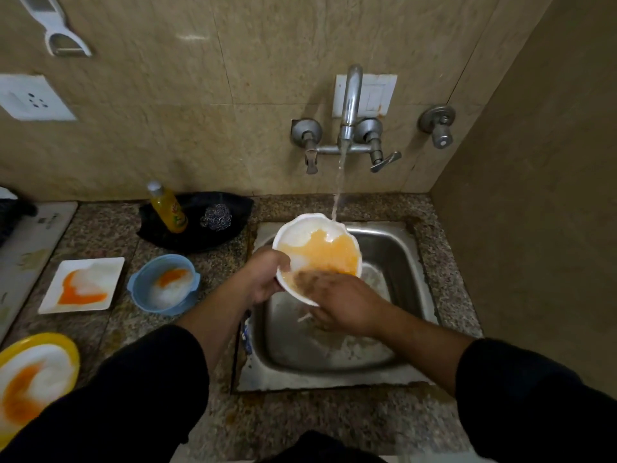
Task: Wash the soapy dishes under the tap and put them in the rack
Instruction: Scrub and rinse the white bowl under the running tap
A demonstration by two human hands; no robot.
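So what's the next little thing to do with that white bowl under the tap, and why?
Probably tip the white bowl toward the sink and pour it out. It holds cloudy orange water, the tap stream lands only on its far rim, the left hand grips its rim, and the right hand rubs inside.

The white bowl (297,233) is dead centre of the frame, tilted toward the camera, with a scalloped rim. There's orange soapy water pooled inside and a bit of white foam on its left. The tap (352,95) is upper middle and running, with the stream hitting the bowl's far rim. The blue bowl (173,309), left of centre, sits upright with foam and an orange smear in it. The white plate (110,269), square, lies flat further left, streaked with orange and suds. The yellow plate (40,338) is at the lower left edge, blurry, with the same orange-and-foam mess.
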